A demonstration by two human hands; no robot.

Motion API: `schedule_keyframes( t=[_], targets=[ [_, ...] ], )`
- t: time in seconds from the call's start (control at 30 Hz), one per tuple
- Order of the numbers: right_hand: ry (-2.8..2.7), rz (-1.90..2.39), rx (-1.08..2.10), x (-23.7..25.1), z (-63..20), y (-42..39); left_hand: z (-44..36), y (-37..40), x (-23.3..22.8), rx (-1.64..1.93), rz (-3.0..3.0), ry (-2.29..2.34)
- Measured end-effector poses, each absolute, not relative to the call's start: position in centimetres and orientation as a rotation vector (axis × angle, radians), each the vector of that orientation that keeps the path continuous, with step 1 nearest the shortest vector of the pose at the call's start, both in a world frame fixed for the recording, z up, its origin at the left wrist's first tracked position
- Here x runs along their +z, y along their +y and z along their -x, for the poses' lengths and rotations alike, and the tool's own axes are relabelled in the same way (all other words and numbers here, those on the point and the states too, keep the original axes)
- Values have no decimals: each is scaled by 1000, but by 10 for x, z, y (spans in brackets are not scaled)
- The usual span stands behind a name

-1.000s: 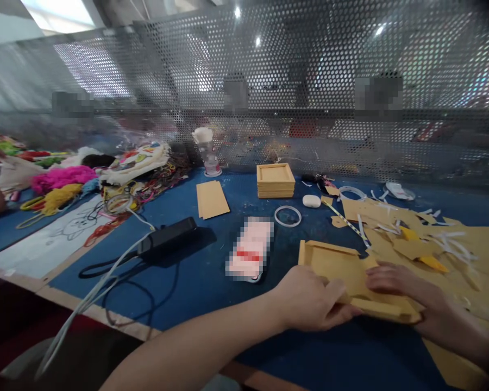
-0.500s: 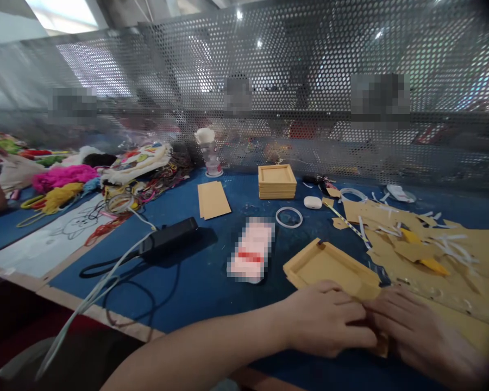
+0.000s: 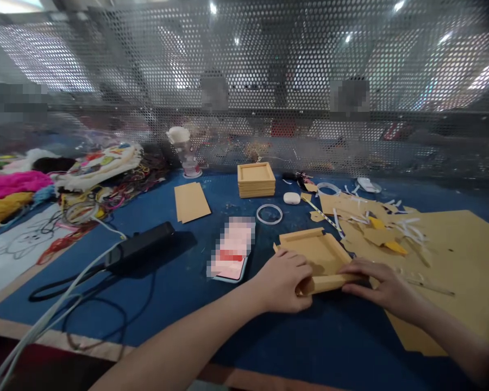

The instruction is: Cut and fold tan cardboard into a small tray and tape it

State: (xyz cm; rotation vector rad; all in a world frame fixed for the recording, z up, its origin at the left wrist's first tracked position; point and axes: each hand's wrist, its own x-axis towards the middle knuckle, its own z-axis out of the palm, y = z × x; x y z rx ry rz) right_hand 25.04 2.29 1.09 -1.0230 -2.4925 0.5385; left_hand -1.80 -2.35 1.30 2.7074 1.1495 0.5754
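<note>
The shallow cardboard tray (image 3: 315, 252) lies flat on the blue desk (image 3: 195, 282), just in front of the person and a little right of centre. Its near wall is a folded flap whose long axis runs left to right, slightly raised at the right end. Both hands sit on that near wall, one at each end.

The left hand (image 3: 283, 279) closes its grip around the flap's left end, thumb toward the tray floor and fingers curled over the outer side. The right hand (image 3: 381, 285) presses on the right end with fingers extended and laid along the flap; this grip looks only part closed, more a flat pinch than a clasp. The tray body extends away from both hands, toward the mesh screen (image 3: 269, 81). Neither hand is clearly the nearer; the flap spans the gap between them.

Just right of the tray, a large cardboard sheet (image 3: 452, 255) carries offcuts and white paper strips (image 3: 407, 228). Left of the tray lies a phone (image 3: 231, 252). Farther back are a tape ring (image 3: 269, 214), a stack of finished trays (image 3: 256, 180) and a flat cardboard blank (image 3: 191, 202). A black power adapter (image 3: 140, 247) with cables lies well to the left.
</note>
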Motion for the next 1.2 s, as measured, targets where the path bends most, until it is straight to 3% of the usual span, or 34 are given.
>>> schedule_keyframes(
  t=[0.23,0.47,0.67,1.2],
  targets=[
    [-2640,778,544,10,-246,20,15,-29,17,552,-2677,1108],
    [-2729,634,413,16,-240,12,14,-39,24,1040,-2186,1535],
    [-2809,593,495,25,-231,-7,8,-38,4,881,-1936,1540],
    [-2842,549,629,29,-233,-8,4,-40,-1,684,-2190,1600]
  ],
)
